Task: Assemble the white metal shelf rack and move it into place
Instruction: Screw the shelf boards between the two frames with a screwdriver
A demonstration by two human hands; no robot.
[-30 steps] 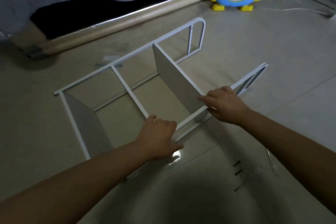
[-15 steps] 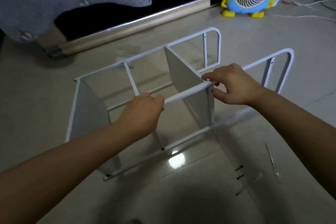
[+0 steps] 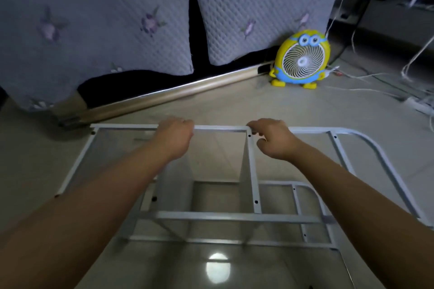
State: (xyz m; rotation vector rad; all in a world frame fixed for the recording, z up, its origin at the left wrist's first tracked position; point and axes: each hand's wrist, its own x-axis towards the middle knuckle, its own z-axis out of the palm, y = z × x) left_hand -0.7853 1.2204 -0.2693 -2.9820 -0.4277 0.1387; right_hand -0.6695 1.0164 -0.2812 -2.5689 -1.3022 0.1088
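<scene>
We hold the rack [image 3: 253, 171] in front of us, off the tiled floor [image 3: 234, 105], with its long side running left to right. Our left hand [image 3: 175, 138] curls its fingers over the far top bar and grips it. Our right hand [image 3: 273, 139] grips the same bar just to the right, where the middle panel meets it, fingers curled over the top. The two hands are near each other but apart. The rack's rounded end loops lie to the right, its square end to the left. Through the frame, near us, a light glares off the floor. Far beyond the rack, a yellow fan [image 3: 301, 60] stands on the floor beside a gold rail [image 3: 164, 95], under a grey quilted cover [image 3: 94, 19]. White cables [image 3: 375, 75] trail at far right.
</scene>
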